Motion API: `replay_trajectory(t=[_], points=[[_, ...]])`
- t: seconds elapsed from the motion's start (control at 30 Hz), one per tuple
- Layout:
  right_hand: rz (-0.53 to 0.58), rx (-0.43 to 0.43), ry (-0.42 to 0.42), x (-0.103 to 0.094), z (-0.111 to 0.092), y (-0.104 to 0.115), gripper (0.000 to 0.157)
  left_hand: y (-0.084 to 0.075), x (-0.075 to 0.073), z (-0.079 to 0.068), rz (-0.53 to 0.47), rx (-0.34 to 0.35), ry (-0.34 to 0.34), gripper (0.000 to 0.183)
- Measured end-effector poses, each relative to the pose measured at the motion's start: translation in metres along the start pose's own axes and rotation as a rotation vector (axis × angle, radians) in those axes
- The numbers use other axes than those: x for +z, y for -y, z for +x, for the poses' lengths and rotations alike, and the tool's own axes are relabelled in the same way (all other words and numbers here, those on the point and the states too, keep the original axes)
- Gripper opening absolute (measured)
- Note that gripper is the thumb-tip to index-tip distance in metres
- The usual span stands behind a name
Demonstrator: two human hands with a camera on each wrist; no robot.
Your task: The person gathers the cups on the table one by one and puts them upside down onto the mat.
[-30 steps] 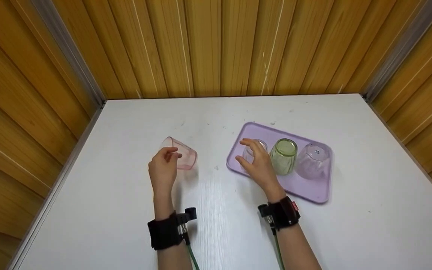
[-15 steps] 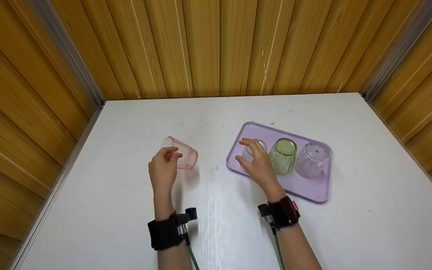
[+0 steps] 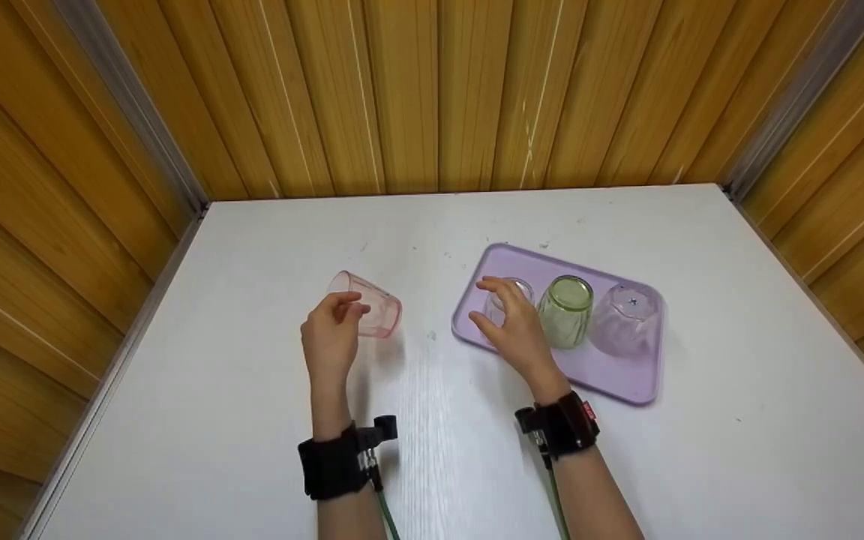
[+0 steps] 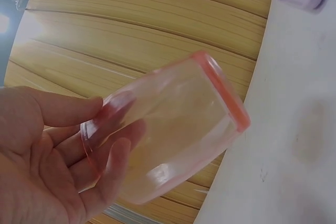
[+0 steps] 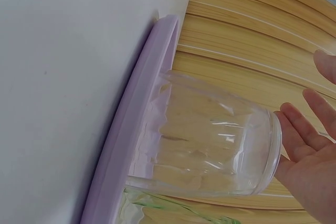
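My left hand [image 3: 329,337] holds a pink see-through tumbler [image 3: 381,307] by its open end, above the table's left half. In the left wrist view the tumbler [image 4: 178,124] is tilted, its thick pink base pointing away from the palm, with thumb and fingers about the rim. My right hand [image 3: 520,334] hovers at the left end of a lilac tray [image 3: 612,386], thumb and fingers spread. Beneath it a clear glass [image 5: 210,135] stands upside down on the tray; the fingers are by its base, and whether they touch it I cannot tell.
On the tray, a green ribbed glass [image 3: 565,315] and a pale purple glass [image 3: 625,322] also stand upside down, right of my right hand. The white table [image 3: 417,420] meets wood-look panels [image 3: 402,97] at the back and sides.
My left hand has shifted slightly right with the pink tumbler in its grip. My right hand and the glasses on the tray keep their places.
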State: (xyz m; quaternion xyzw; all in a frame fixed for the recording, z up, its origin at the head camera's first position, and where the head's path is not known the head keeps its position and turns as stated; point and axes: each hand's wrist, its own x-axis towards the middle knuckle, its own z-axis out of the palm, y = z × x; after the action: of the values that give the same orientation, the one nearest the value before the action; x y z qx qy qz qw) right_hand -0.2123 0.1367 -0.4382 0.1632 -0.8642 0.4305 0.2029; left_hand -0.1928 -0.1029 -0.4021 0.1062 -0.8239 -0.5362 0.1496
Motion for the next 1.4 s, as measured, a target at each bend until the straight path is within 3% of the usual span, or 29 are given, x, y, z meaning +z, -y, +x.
replay_trajectory(t=[0.33,0.63,0.87,1.4], points=[[0.029,-0.018,-0.004,0.000,0.000,0.001,0.042,-0.014,0.017,-0.006,0.016,0.074,0.066,0.016],[0.017,-0.029,-0.011,-0.002,0.000,0.003,0.043,-0.018,0.016,-0.008,-0.047,0.095,0.077,0.015],[0.020,-0.032,-0.004,-0.002,0.000,0.003,0.045,-0.020,0.020,-0.009,-0.120,0.108,0.129,0.015],[0.014,-0.092,0.039,0.001,0.001,0.005,0.048,-0.026,0.027,-0.012,-0.158,0.130,0.184,0.015]])
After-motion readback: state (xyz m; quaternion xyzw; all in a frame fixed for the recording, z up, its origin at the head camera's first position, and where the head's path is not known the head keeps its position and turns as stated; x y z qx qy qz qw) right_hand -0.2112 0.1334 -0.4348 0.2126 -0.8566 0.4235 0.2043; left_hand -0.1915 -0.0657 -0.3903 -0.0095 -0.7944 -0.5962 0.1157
